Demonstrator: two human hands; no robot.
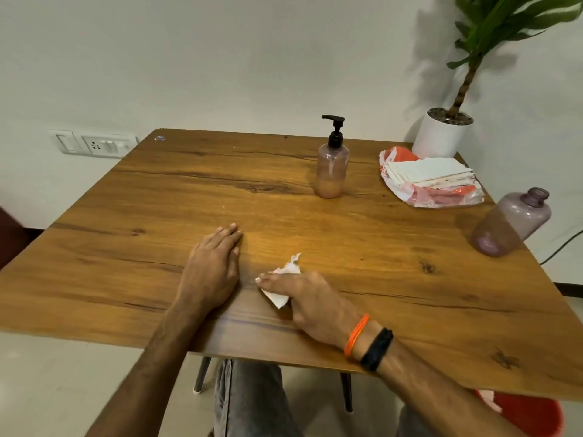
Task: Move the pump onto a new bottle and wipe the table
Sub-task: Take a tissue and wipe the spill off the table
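Observation:
A black pump (335, 127) is screwed onto a pinkish clear bottle (332, 171) that stands upright at the back middle of the wooden table (157, 197), with a little liquid at its bottom. A second, purple-tinted bottle (511, 223) without a cap stands at the right edge. My left hand (214, 268) lies flat on the table, palm down, holding nothing. My right hand (312, 301) presses a crumpled white tissue (280, 287) against the tabletop near the front edge, right beside my left hand.
A stack of white tissues on a red-and-clear plastic wrapper (432, 179) lies at the back right. A potted plant in a white pot (441, 134) stands at the far right corner. A red bin (533, 414) sits on the floor under the right side.

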